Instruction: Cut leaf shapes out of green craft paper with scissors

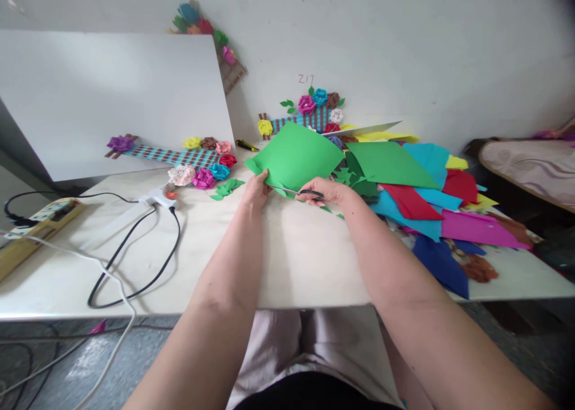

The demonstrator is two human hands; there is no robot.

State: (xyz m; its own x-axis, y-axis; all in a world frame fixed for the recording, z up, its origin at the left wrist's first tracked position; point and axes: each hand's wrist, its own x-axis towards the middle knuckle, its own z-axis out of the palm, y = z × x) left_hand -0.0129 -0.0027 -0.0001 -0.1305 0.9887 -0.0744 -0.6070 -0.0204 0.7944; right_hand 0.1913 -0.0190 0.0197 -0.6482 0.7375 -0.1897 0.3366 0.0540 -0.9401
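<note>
pale bench (pixel 291 266), smooth top. one white board (pixel 117 98) leans on the wall behind. loose heap of flat coloured paper sheets (pixel 426 200) crowds the right side. two woven strips with paper flowers (pixel 179 156). one green sheet (pixel 296 155) held above mid-bench: left hand (pixel 256 188) pinches its lower edge; right hand (pixel 321 191) is closed around scissors (pixel 300 192), blades at the sheet's edge.

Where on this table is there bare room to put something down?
The table is bare in front of the left hand and right hand, between the black cable and the heap of coloured paper. It is crowded there on the right and around the paper flowers.
</note>
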